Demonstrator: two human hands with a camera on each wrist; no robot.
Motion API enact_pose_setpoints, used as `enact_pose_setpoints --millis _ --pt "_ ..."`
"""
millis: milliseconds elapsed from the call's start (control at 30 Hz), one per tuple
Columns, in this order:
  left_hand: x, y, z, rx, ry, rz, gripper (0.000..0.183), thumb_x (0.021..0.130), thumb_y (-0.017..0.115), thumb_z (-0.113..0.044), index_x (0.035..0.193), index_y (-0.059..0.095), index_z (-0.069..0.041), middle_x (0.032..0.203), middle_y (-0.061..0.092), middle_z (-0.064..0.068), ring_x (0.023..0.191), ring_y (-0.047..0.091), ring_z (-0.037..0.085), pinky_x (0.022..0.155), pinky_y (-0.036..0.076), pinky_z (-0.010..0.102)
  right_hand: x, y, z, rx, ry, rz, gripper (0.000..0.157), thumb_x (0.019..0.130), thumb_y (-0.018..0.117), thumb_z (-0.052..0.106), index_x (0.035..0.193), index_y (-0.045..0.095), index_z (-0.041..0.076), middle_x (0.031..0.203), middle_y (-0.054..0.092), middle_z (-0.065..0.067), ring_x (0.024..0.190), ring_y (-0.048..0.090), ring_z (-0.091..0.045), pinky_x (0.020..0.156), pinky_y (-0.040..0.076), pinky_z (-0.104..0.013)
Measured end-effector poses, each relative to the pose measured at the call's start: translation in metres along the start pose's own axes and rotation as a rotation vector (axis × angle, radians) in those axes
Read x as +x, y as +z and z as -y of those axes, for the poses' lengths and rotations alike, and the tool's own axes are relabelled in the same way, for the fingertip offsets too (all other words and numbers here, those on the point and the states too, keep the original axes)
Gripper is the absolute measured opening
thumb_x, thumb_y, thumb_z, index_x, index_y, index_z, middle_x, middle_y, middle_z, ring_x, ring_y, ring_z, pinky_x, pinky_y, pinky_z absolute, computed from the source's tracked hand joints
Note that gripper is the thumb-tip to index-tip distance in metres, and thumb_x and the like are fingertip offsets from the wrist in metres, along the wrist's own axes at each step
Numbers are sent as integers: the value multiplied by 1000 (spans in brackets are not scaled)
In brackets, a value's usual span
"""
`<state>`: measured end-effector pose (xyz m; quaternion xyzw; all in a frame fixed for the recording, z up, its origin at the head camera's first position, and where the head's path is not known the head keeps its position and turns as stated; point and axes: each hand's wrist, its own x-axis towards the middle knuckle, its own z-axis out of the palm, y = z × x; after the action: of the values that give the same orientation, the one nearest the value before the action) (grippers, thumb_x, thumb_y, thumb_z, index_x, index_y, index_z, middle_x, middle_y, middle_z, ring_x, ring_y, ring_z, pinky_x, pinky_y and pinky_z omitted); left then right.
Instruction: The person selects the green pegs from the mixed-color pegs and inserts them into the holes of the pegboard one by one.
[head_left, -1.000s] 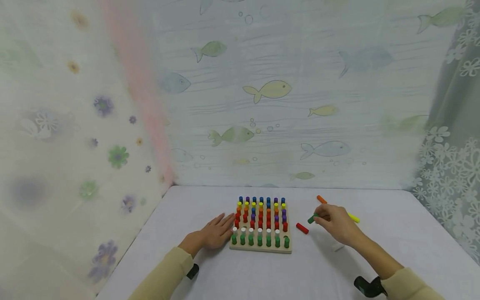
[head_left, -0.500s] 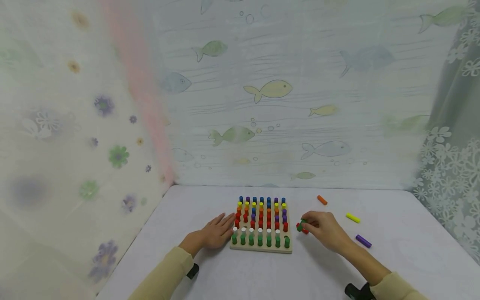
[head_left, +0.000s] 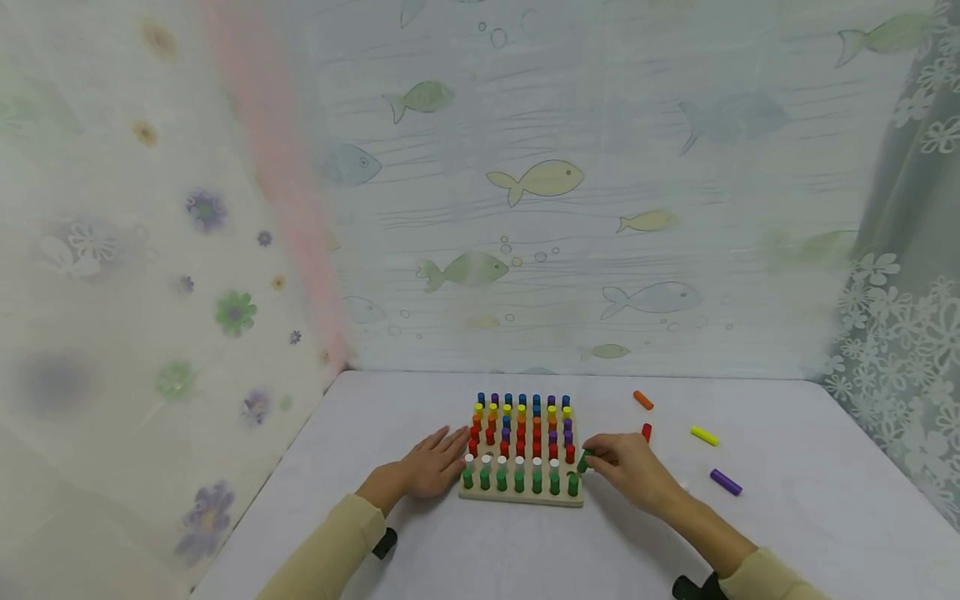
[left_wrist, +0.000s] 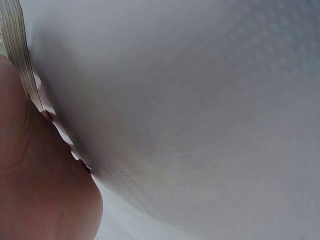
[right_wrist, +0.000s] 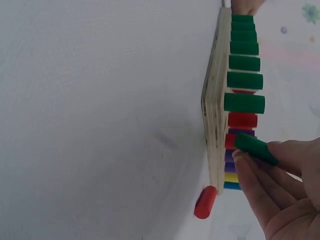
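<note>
A wooden pegboard (head_left: 517, 498) bears rows of upright coloured pegs, with green pegs (head_left: 519, 483) along the near edge and white pegs (head_left: 520, 463) behind them. My right hand (head_left: 633, 471) pinches a loose green peg (right_wrist: 255, 147) between thumb and fingers, tilted, at the board's right edge. It is beside a bare hole (head_left: 572, 474) at the right end of the white row. My left hand (head_left: 435, 463) lies on the table with fingers extended, fingertips at the board's left edge. In the left wrist view the palm (left_wrist: 45, 190) fills the lower left corner.
Right of the board lie a red peg (head_left: 647, 432), partly behind my right hand, an orange peg (head_left: 643, 400), a yellow peg (head_left: 705, 436) and a purple peg (head_left: 726, 482). A white cloth (head_left: 420, 550) covers the table; patterned curtains stand behind and at both sides.
My right hand has moved left to the board with the green peg. The loose red peg now lies farther back and right. My left hand has stayed in place.
</note>
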<state>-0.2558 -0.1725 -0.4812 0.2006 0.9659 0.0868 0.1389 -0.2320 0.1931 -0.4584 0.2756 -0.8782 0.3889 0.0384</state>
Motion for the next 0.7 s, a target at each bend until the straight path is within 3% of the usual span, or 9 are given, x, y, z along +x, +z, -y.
enact_pose_setpoints --millis 700 --pt "-1 0 0 -7 -4 0 63 110 35 -44 165 20 -17 171 19 0 158 12 31 125 17 55 6 17 0 -33 17 31 13 94 71 3 107 75 0 98 78 -7 85 74 -15 75 61 -27"
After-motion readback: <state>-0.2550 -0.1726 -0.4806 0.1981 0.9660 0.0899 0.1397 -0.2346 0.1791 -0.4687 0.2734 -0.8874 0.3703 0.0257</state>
